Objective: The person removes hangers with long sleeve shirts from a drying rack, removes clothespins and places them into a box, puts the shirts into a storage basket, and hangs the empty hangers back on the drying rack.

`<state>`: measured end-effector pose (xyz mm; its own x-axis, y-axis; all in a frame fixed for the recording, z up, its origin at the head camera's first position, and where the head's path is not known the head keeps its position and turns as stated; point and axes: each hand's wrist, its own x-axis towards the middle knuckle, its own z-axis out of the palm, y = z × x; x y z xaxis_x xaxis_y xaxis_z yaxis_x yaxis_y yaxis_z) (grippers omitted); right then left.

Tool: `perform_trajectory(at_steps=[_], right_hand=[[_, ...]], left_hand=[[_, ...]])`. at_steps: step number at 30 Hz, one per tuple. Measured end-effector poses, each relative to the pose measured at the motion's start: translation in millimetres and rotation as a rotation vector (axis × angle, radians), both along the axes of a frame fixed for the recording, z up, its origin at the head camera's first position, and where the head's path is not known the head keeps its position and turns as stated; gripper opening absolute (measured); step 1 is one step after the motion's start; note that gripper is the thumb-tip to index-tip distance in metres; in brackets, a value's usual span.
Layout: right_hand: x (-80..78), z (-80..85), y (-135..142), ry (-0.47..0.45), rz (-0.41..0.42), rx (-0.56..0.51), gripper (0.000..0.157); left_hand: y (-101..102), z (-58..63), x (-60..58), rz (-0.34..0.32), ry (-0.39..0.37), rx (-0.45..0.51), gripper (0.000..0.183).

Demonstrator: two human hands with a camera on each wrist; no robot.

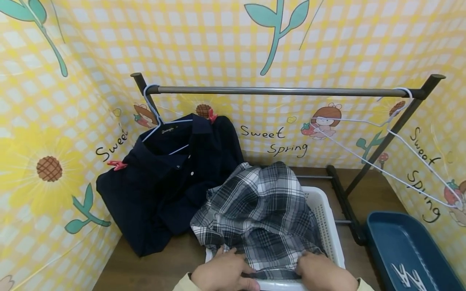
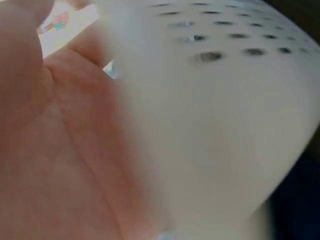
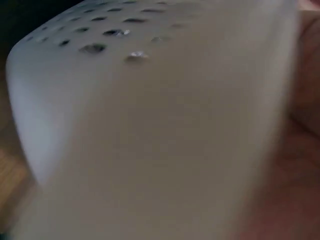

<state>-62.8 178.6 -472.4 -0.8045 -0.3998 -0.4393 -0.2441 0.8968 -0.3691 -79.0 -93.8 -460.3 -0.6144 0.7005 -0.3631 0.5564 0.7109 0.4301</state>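
Note:
A grey, black and white plaid shirt lies heaped in a white plastic basket, spilling over its left side. My left hand is at the near left of the basket, fingers bent into the cloth, thumb by the front rim. At the near right, my right hand grips the shirt with curled fingers; its fingertips are hidden. In both wrist views the perforated basket wall is close and blurred, beside the left palm and the right palm.
A dark navy shirt hangs on a hanger at the left, with red clips on its shoulders. A bare white hanger hangs at the right end of the metal rack. A blue tray holds white clips.

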Motion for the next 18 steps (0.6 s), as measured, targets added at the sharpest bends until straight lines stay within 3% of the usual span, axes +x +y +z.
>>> perform_trajectory(at_steps=[3,8,11,13,18], right_hand=[[-1.6,-4.0,1.8,-0.006,0.004,-0.036,0.015],[-5.5,-8.9,4.4,0.003,0.024,-0.057,0.022],[-6.9,-12.1,6.0,-0.002,0.021,-0.069,0.022],[-6.5,-14.1,7.5,0.006,0.022,-0.075,0.022],[-4.1,-20.6,10.7,0.087,0.039,-0.099,0.020]], left_hand=[[3.1,-8.4,-1.2,0.046,-0.015,-0.077,0.055],[6.5,-20.6,-5.6,0.064,-0.082,-0.106,0.066],[6.4,-25.9,-7.8,0.077,-0.156,-0.076,0.066],[5.7,-29.7,-7.4,0.088,-0.163,-0.041,0.068],[-4.1,-29.0,-0.2,0.113,-0.072,0.144,0.067]])
